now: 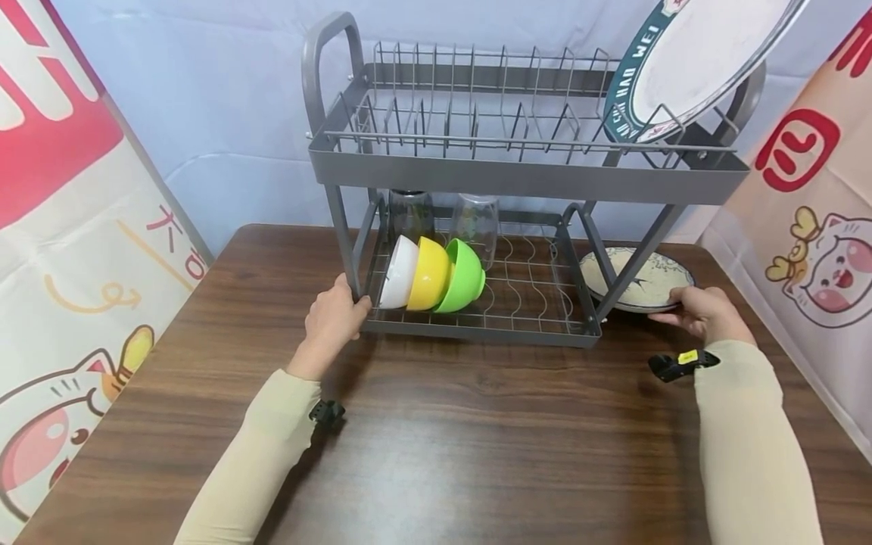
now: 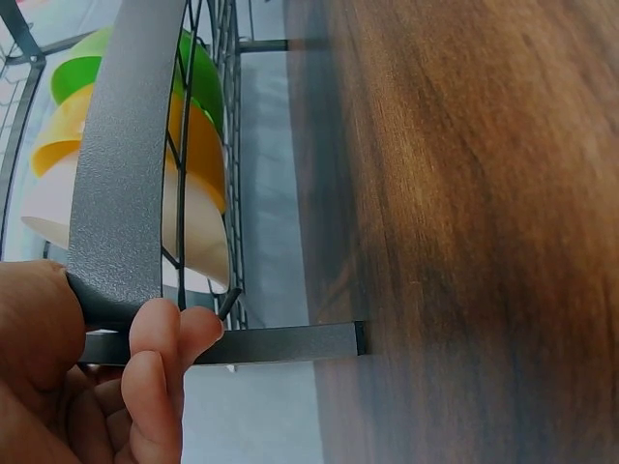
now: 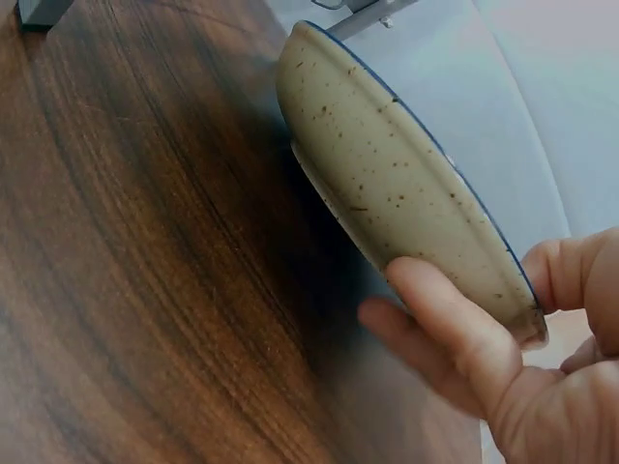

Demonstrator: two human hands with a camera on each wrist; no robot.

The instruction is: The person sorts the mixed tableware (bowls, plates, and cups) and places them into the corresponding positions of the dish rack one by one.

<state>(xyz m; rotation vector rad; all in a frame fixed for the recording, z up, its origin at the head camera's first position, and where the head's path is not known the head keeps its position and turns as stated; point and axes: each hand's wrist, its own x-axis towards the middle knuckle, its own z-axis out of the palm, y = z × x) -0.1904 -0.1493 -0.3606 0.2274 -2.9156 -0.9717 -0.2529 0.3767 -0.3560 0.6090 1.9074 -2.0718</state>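
Observation:
My left hand (image 1: 330, 322) grips the front left lower corner of a grey two-tier dish rack (image 1: 524, 172); in the left wrist view its thumb and fingers curl round the dark metal bar (image 2: 121, 174). At the right, my right hand (image 1: 711, 312) pinches the rim of a shallow speckled plate (image 1: 630, 271) with a dark blue edge. The right wrist view has the thumb over the rim and the fingers beneath the plate's underside (image 3: 377, 164). The plate is close over the table, beside the rack's right leg, which covers part of it in the head view.
On the lower tier lean a white bowl (image 1: 399, 274), a yellow bowl (image 1: 429, 276) and a green bowl (image 1: 465, 278), with two glasses (image 1: 474, 227) behind. A large oval plate (image 1: 708, 60) leans on the upper tier's right end. Printed cloths border the wooden table (image 1: 463, 439).

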